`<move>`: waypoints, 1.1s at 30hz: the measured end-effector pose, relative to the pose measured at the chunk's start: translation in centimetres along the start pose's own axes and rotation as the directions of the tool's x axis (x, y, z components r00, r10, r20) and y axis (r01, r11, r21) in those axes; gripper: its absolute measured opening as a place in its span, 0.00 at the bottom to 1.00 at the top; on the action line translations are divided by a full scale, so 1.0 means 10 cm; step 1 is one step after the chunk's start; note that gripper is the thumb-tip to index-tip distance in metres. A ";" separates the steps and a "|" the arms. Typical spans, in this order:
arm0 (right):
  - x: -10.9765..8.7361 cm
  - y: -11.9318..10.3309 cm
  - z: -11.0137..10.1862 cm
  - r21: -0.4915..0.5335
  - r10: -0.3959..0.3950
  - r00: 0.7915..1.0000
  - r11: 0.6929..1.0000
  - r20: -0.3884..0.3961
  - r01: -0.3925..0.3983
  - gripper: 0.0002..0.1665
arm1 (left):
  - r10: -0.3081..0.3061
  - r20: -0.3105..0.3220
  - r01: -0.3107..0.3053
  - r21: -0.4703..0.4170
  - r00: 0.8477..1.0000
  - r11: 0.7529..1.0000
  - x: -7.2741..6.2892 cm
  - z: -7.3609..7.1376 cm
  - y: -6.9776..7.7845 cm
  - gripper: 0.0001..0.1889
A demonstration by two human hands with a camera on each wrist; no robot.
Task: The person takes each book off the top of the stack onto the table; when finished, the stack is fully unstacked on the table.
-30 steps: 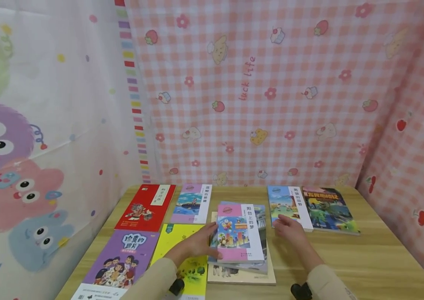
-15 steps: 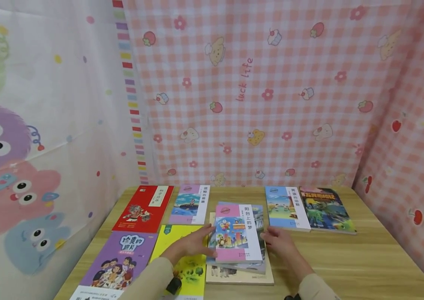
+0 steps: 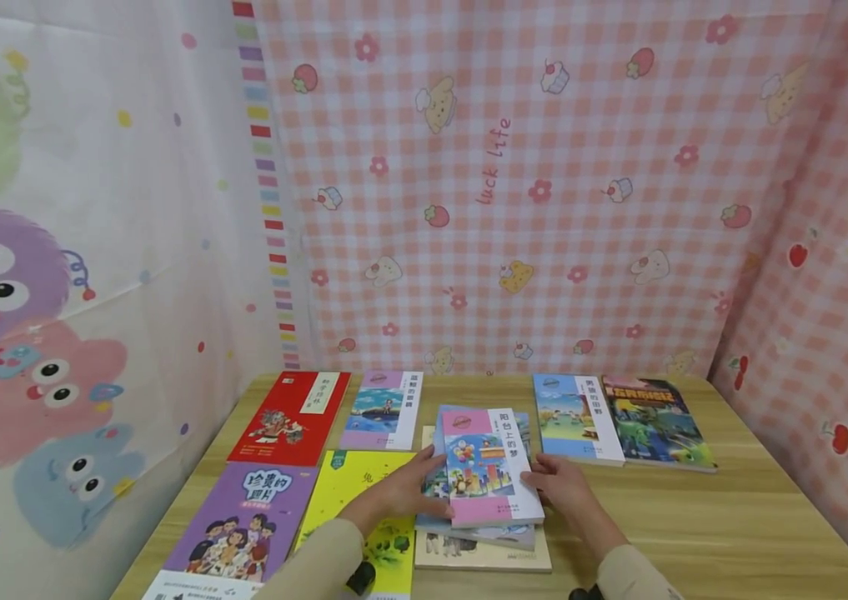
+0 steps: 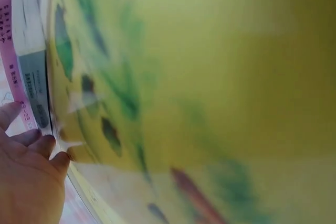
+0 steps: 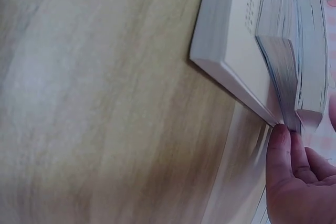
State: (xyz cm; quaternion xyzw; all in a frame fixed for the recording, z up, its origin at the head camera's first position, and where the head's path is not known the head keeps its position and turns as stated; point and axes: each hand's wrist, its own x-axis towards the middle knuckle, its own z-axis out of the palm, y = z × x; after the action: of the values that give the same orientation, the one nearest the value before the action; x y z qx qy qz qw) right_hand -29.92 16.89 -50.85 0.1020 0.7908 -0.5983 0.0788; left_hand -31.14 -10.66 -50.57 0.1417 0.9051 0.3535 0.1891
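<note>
A small stack of books lies at the middle of the table. On top is a pink-and-white storybook (image 3: 482, 471), turned slightly askew over a blue-grey book (image 3: 494, 533), with a cream book (image 3: 484, 557) at the bottom. My left hand (image 3: 403, 490) touches the stack's left side, thumb by the pink book's lower left corner and fingers spread along the edges. At the right edge of the top book rests my right hand (image 3: 569, 493). In the right wrist view, its fingers (image 5: 281, 148) reach the corner of the stacked page edges.
Left of the stack lie a yellow book (image 3: 329, 492), a purple book (image 3: 243, 500), a red book (image 3: 296, 417) and a pink-blue book (image 3: 382, 408). Back right are a blue-white book (image 3: 574, 417) and a dark dinosaur book (image 3: 656, 421) on the wooden table (image 3: 731, 533).
My right hand has come in leftward from beside the blue-white book to the stack's right edge. The pink-and-white storybook has shifted slightly right and turned a little on the stack.
</note>
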 end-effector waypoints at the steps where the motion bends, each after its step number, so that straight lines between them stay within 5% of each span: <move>1: 0.00 0.00 0.00 -0.005 0.004 1.000 1.000 -0.002 -0.004 0.35 | -0.003 0.002 0.003 0.004 1.000 1.000 0.00 0.00 0.00 0.47; 9: -0.02 -0.02 -0.01 -0.045 0.010 1.000 0.999 -0.018 -0.011 0.34 | 0.029 0.001 -0.029 0.008 1.000 1.000 -0.02 -0.01 0.04 0.45; 21: 0.03 0.00 -0.19 -0.192 -0.039 0.997 0.980 0.065 0.051 0.31 | 0.039 0.029 -0.041 0.064 0.999 0.997 -0.03 -0.01 0.02 0.47; 29: 0.00 0.01 -0.32 -0.003 0.013 0.988 1.000 0.151 -0.013 0.33 | 0.017 0.025 -0.017 0.030 1.000 0.999 -0.03 -0.01 0.01 0.48; 33: 0.01 0.02 -0.38 0.012 0.064 0.986 0.998 0.157 -0.067 0.36 | 0.004 0.022 -0.005 0.027 1.000 1.000 -0.03 -0.01 0.02 0.48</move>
State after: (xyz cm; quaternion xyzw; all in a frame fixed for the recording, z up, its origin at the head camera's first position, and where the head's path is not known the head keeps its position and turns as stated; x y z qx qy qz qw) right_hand -29.98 20.64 -49.99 0.0815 0.7732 -0.6084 0.1593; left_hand -30.86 -10.67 -50.30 0.1504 0.9074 0.3399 0.1964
